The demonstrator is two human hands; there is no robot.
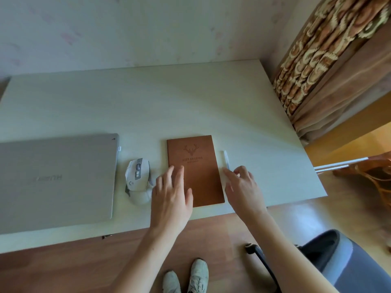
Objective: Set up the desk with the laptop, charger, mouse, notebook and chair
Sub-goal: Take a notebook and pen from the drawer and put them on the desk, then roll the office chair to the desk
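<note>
A brown notebook [195, 166] with a deer emblem lies flat near the front edge of the white desk [148, 106]. My left hand [171, 199] rests with spread fingers on its lower left part. My right hand [241, 187] hovers just right of the notebook, fingers apart, its fingertips at the lower end of a white pen [226, 159]. A white mouse [138, 178] sits left of the notebook. A closed silver laptop [57, 180] lies at the far left. The grey chair [342, 261] stands at the lower right. No charger is visible.
A patterned curtain [330, 66] hangs past the desk's right end. A wicker chair [372, 176] shows at the right edge. My two shoes [190, 278] stand on the wooden floor in front of the desk.
</note>
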